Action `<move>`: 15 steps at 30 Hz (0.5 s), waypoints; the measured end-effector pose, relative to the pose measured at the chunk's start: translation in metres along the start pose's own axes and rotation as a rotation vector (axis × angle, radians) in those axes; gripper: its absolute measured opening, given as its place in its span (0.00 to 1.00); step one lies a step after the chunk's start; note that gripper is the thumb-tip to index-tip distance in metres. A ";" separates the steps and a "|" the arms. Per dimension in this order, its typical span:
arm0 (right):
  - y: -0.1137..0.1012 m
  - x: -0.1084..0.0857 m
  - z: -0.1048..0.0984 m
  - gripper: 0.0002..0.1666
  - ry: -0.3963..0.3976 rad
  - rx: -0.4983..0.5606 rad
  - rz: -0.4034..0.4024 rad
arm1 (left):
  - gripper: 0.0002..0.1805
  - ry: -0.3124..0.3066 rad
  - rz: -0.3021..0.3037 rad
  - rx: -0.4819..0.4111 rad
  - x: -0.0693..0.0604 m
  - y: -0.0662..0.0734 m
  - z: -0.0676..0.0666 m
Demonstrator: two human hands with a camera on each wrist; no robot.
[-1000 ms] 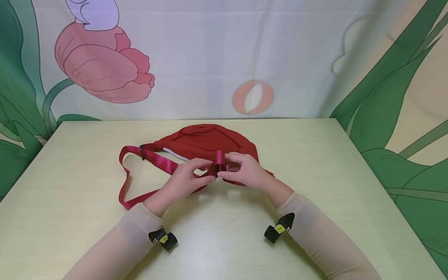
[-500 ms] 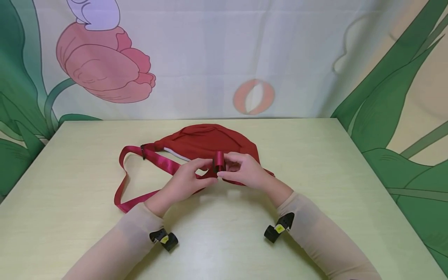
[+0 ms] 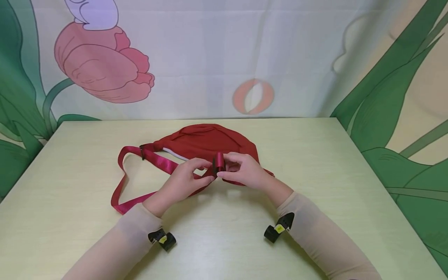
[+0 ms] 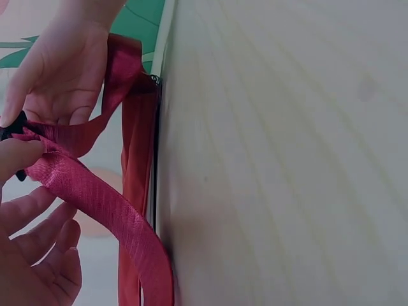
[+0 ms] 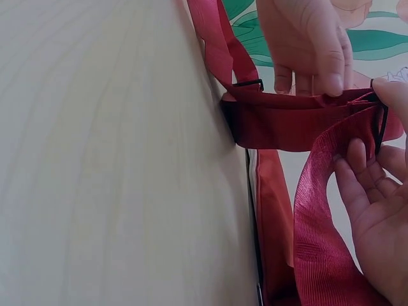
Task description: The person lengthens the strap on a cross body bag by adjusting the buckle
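Observation:
A red waist bag (image 3: 210,140) lies on the table. Its shiny red strap (image 3: 159,159) loops out to the left and comes up between my hands. My right hand (image 3: 245,169) pinches a black slide buckle (image 5: 381,121) on the strap between thumb and fingers. Close beside it, my left hand (image 3: 183,181) pinches the strap at the buckle, thumb against the webbing in the left wrist view. A short fold of strap stands up at the buckle in the head view. Part of the buckle is hidden by the fingers and webbing.
A second black strap fitting (image 3: 142,152) sits near the bag's left end, flat by the table. Pale zipper edging (image 3: 175,154) runs along the bag's front. The light wooden table (image 3: 315,155) ends at a printed curtain (image 3: 196,58) behind.
The strap's loop on the left has spread farther left and toward me. The upright fold at the buckle has sunk slightly. Both hands stay nearly in place.

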State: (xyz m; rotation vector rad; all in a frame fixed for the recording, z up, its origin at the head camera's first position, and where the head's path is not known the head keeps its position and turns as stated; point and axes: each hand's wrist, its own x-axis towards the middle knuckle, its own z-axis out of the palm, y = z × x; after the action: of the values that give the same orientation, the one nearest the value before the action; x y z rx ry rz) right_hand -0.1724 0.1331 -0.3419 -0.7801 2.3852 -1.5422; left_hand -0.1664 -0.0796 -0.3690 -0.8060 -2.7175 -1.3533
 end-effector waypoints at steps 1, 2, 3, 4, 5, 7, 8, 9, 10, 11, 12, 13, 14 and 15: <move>-0.004 -0.001 0.000 0.25 -0.001 0.002 0.000 | 0.17 -0.005 -0.003 0.003 -0.001 -0.001 -0.001; -0.005 -0.001 0.000 0.26 0.000 0.002 0.005 | 0.17 -0.011 -0.007 0.010 -0.001 -0.002 -0.001; -0.006 -0.001 0.000 0.26 0.000 0.004 0.009 | 0.17 -0.017 -0.015 0.017 -0.001 -0.003 -0.002; -0.007 -0.001 -0.001 0.26 0.000 0.005 0.009 | 0.17 -0.025 -0.022 0.022 -0.002 -0.003 -0.002; -0.007 -0.001 -0.001 0.26 0.001 0.007 0.010 | 0.17 -0.033 -0.029 0.029 -0.002 -0.004 -0.003; -0.007 -0.001 -0.001 0.26 0.001 0.006 0.006 | 0.18 -0.053 -0.040 0.049 -0.002 -0.004 -0.003; -0.007 -0.001 -0.001 0.26 0.001 0.005 0.008 | 0.18 -0.061 -0.049 0.061 -0.002 -0.004 -0.003; -0.006 -0.001 -0.001 0.26 0.000 0.003 0.005 | 0.19 -0.067 -0.057 0.072 -0.002 -0.004 -0.003; -0.006 -0.001 -0.001 0.26 0.001 0.003 0.005 | 0.19 -0.072 -0.060 0.084 -0.001 -0.004 -0.003; -0.006 -0.001 -0.001 0.26 0.002 0.003 0.006 | 0.19 -0.075 -0.060 0.089 -0.001 -0.004 -0.003; -0.005 -0.001 -0.001 0.26 0.003 0.004 0.007 | 0.20 -0.076 -0.055 0.088 0.000 -0.004 -0.003; -0.005 -0.001 -0.001 0.26 0.003 0.007 0.008 | 0.21 -0.074 -0.050 0.075 0.000 -0.003 -0.003; -0.005 0.000 0.000 0.27 0.003 0.008 0.008 | 0.22 -0.071 -0.038 0.059 0.001 -0.002 -0.002; -0.005 0.000 0.000 0.27 0.002 0.011 0.008 | 0.24 -0.066 -0.020 0.041 0.002 -0.001 -0.001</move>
State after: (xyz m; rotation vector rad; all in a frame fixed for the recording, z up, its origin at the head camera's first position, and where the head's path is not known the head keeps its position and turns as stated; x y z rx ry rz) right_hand -0.1706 0.1320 -0.3378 -0.7665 2.3764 -1.5518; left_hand -0.1686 -0.0805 -0.3686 -0.8383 -2.8006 -1.2920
